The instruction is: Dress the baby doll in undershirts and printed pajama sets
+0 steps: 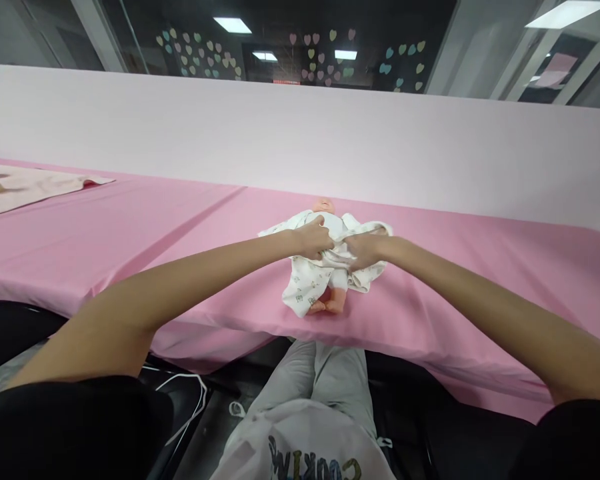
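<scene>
A baby doll [324, 206] lies on its back on the pink-covered table, head toward the wall and bare feet [335, 301] toward me. White printed baby clothing [305, 283] is spread around and over its body, with one part out to the right. My left hand [314, 239] is closed at the doll's middle, fingers pinched on the cloth. On the other side my right hand [365, 250] grips a bunched fold of the same garment, its fingertips partly hidden in the fabric. Both hands are close together over the belly.
The pink sheet [180, 220] covers a long table against a white wall [300, 140]. At the far left lies a pale cloth [45, 183] with part of a skin-toned object on it. Black chairs [10, 333] and a white cable [200, 393] are below the table edge.
</scene>
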`<state>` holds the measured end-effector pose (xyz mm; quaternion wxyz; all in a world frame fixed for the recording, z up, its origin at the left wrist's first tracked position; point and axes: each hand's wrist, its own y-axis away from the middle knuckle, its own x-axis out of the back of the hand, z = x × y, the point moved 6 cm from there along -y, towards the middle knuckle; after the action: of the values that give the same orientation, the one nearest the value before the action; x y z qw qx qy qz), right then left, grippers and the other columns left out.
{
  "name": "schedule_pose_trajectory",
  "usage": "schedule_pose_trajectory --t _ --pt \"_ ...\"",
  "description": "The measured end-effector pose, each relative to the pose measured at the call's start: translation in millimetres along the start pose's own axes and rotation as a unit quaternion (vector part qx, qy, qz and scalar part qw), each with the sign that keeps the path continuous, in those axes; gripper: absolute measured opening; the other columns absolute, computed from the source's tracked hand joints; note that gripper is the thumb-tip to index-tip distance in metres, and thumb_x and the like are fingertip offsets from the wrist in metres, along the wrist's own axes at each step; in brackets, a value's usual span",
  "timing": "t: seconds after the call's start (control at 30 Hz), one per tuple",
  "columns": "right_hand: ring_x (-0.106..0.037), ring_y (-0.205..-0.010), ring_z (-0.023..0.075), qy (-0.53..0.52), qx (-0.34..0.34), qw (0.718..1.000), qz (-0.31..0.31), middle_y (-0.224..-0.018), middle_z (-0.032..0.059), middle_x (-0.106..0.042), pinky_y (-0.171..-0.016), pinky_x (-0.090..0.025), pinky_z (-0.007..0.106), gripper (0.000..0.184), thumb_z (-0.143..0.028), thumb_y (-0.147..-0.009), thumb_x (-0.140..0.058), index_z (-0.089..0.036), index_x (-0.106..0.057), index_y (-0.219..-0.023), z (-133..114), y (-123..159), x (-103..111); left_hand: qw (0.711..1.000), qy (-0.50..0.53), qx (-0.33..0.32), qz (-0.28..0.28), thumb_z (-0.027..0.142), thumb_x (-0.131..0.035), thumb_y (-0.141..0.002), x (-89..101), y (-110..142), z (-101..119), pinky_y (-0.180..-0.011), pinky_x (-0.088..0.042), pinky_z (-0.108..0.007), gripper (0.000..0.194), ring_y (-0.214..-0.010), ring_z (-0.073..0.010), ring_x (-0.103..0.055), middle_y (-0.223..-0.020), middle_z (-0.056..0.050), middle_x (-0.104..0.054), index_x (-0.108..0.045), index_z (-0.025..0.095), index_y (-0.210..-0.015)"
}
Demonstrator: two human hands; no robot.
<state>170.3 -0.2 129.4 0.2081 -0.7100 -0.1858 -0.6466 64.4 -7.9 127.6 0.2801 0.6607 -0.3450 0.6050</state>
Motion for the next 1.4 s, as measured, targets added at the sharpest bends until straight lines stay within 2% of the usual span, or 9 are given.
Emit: schedule_pose_trajectory --t 0.17,0.3,0.5,0.6,0.8,0.93,1.07,1.27,1.4 --pt "-0.060 -0.082 0.0218 -0.183 -0.012 0.980 0.074 -0.094 0.0094 -0.065 -0.067 -0.045 0.028 0.039 -0.009 -0.070 -0.056 -0.014 -0.054 -0.109 -26.7 4.7 3.6 0.996 0.092 0.015 0.007 0.006 -0.049 -0.065 7.4 -1.4 -3.4 -0.075 -0.042 -0.030 0.032 -0.079 -0.0220 -0.061 -0.085 -0.006 -0.068 -0.060 0.019 -0.093" --pt "-0.051 -0.051 0.0137 -0.442 -0.121 0.887 0.064 -0.060 -0.0027 -0.056 -0.046 -0.036 0.022 0.043 -0.004 -0.065 -0.052 -0.017 -0.057 -0.106 -8.7 1.0 -1.7 0.992 0.113 0.044 0.021 0.004 -0.047 -0.067 20.7 2.2 -10.0 -0.068 -0.041 -0.025 0.048 -0.089 -0.0206 -0.060 -0.105 -0.008 -0.065 -0.051 0.015 -0.114" --pt "-0.061 -0.077 0.0167 -0.567 -0.103 0.809 -0.116 -0.081 0.0038 -0.066 -0.062 -0.049 0.022 0.028 -0.014 -0.061 -0.074 -0.015 -0.062 -0.085 -18.4 11.9 -24.8 0.996 -0.064 -0.037 0.058 0.005 -0.044 -0.077 28.5 -2.9 6.1 -0.083 -0.037 -0.034 0.026 -0.087 -0.0221 -0.058 -0.084 -0.009 -0.066 -0.058 0.014 -0.096" --pt "-0.061 -0.071 0.0155 -0.582 -0.112 0.803 -0.067 -0.074 0.0028 -0.065 -0.059 -0.049 0.022 0.024 -0.014 -0.058 -0.075 -0.015 -0.061 -0.078 -12.9 16.9 -18.5 0.981 -0.117 -0.089 0.129 0.005 -0.045 -0.077 28.3 -1.6 7.8 -0.085 -0.036 -0.035 0.020 -0.087 -0.0220 -0.056 -0.076 -0.010 -0.065 -0.061 0.015 -0.078" --pt "-0.061 -0.065 0.0154 -0.762 -0.040 0.645 0.033 -0.065 -0.0002 -0.062 -0.064 -0.052 0.026 0.012 -0.017 -0.065 -0.065 -0.016 -0.057 -0.074 -36.6 25.8 -14.7 0.956 0.015 -0.024 0.291 -0.001 -0.042 -0.052 38.2 6.4 -23.9 -0.063 -0.037 -0.028 0.018 -0.069 -0.0177 -0.054 -0.062 -0.004 -0.056 -0.048 0.016 -0.054" --pt "-0.063 -0.082 0.0201 -0.656 -0.059 0.751 -0.047 -0.082 0.0016 -0.066 -0.076 -0.053 0.031 0.038 -0.020 -0.059 -0.078 -0.019 -0.058 -0.092 -57.1 34.7 -35.0 0.919 0.204 0.016 0.337 0.006 -0.041 -0.053 41.9 11.9 -45.8 -0.055 -0.031 -0.023 0.012 -0.052 -0.0094 -0.042 -0.049 0.004 -0.040 -0.039 0.016 -0.047" --pt "-0.061 -0.093 0.0242 -0.509 -0.100 0.852 -0.067 -0.094 0.0053 -0.067 -0.082 -0.051 0.034 0.042 -0.023 -0.057 -0.082 -0.019 -0.060 -0.093 -44.1 30.2 -36.7 0.898 0.394 0.050 0.192 0.009 -0.043 -0.052 19.4 17.9 -48.2 -0.052 -0.031 -0.021 0.007 -0.052 -0.0082 -0.043 -0.050 0.005 -0.042 -0.047 0.015 -0.052" --pt "-0.062 -0.092 0.0228 -0.511 -0.125 0.849 0.057 -0.099 0.0067 -0.067 -0.078 -0.051 0.033 0.036 -0.033 -0.072 -0.072 -0.017 -0.061 -0.102 -22.1 11.0 -17.8 0.842 0.536 0.060 0.021 0.022 -0.064 -0.062 -7.6 33.0 -16.0 -0.071 -0.046 -0.024 0.034 -0.089 -0.0179 -0.060 -0.092 -0.002 -0.063 -0.058 0.017 -0.094" --pt "-0.061 -0.097 0.0219 -0.519 -0.066 0.852 0.013 -0.107 0.0065 -0.065 -0.083 -0.051 0.033 0.051 -0.036 -0.065 -0.077 -0.019 -0.059 -0.110 -29.5 11.5 -18.2 0.899 0.435 0.027 0.046 0.028 -0.072 -0.060 0.7 27.4 -13.6 -0.072 -0.046 -0.025 0.037 -0.088 -0.0193 -0.060 -0.090 -0.003 -0.064 -0.061 0.016 -0.094"
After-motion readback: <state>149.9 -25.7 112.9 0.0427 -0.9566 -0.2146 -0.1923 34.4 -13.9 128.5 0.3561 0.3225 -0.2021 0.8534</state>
